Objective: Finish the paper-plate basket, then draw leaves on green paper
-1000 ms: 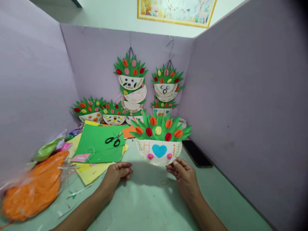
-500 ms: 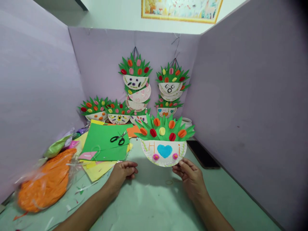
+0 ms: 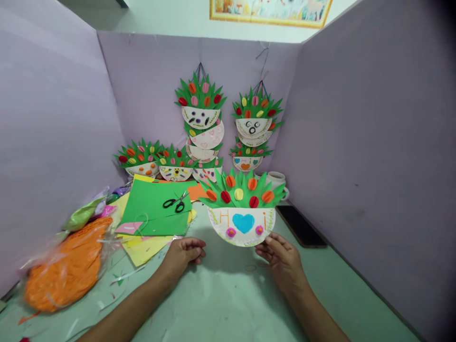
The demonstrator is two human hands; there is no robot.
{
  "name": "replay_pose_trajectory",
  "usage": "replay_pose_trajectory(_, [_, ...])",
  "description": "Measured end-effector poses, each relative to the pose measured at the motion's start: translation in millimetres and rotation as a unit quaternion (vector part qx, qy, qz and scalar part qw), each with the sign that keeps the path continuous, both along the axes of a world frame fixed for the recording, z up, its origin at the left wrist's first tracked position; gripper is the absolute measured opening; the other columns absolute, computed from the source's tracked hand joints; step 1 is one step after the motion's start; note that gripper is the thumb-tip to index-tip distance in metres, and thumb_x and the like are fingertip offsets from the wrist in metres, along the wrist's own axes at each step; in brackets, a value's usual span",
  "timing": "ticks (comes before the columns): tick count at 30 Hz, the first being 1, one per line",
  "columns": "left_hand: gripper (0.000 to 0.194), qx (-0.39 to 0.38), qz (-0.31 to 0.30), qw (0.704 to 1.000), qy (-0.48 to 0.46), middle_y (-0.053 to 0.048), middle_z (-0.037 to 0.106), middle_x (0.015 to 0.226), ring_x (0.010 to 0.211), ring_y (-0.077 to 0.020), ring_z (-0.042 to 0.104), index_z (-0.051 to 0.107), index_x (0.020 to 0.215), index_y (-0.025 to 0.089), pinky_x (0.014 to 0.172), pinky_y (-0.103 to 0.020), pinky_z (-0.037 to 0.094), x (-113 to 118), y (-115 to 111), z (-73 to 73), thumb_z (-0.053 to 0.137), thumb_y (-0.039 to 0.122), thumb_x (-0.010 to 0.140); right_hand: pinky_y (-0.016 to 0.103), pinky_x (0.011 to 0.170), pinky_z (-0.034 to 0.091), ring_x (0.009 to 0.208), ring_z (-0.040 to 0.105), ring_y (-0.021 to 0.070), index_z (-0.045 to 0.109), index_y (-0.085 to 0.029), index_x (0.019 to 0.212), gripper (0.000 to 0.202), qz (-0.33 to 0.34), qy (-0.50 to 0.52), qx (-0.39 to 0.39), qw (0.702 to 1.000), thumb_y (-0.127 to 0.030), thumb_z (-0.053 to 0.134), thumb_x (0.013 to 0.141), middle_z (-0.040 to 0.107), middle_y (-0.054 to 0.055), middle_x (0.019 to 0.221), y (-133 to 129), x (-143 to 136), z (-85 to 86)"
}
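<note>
My right hand (image 3: 281, 259) pinches the lower right edge of a paper-plate flower basket (image 3: 221, 227) and holds it upright above the table. The half plate carries a blue heart between an orange "H" and "i", with two pink flowers low down. Green paper leaves with orange, red and yellow paper blooms fan out over its straight edge. To the left, apart from the basket, my left hand (image 3: 187, 251) rests with its fingers curled together; nothing shows in them. Black-handled scissors (image 3: 175, 203) lie on green paper sheets (image 3: 153, 216) beyond that hand.
Similar flower baskets (image 3: 204, 118) hang or lean along the purple back panel (image 3: 149, 85). A phone (image 3: 301, 227) and a white mug (image 3: 275, 180) stand to the right. An orange bundle in plastic (image 3: 67, 270) and paper scraps lie left on the green table (image 3: 213, 304).
The view has tilted down a little and the mug behind the basket shows more. Both hands keep nearly the same pose, with the basket still held in the right.
</note>
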State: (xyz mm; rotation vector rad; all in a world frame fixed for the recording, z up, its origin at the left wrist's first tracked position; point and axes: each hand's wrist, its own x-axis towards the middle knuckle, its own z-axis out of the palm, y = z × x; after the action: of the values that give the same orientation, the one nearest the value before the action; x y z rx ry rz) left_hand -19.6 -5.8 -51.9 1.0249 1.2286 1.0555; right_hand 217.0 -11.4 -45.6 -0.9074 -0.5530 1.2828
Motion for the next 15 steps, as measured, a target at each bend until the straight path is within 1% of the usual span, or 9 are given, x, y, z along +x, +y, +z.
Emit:
replay_pose_trajectory(6, [0.031,0.001,-0.003,1.0,0.011,-0.003,0.064,0.058,0.045,-0.0101,0.051,0.066,0.073,0.01,0.047,-0.023,0.038,0.7,0.7,1.8,0.071,0.028,0.048,0.02,0.047,0.053,0.046,0.063,0.0131,0.064,-0.014,0.065,0.035,-0.001,-0.007,0.004,1.0,-0.029,0.085,0.041,0.067,0.002,0.051,1.9,1.0,-1.0])
replay_pose_trajectory(15, [0.032,0.004,-0.005,0.999,0.033,-0.005,0.066,0.063,0.05,-0.0125,0.053,0.068,0.076,0.012,0.05,-0.024,0.041,-0.2,0.8,2.7,0.074,0.031,0.05,0.022,0.051,0.053,0.05,0.064,0.014,0.065,-0.013,0.066,0.028,-0.003,-0.033,0.036,0.999,-0.03,0.081,0.051,0.068,0.003,0.055,1.0,-0.3,-1.3])
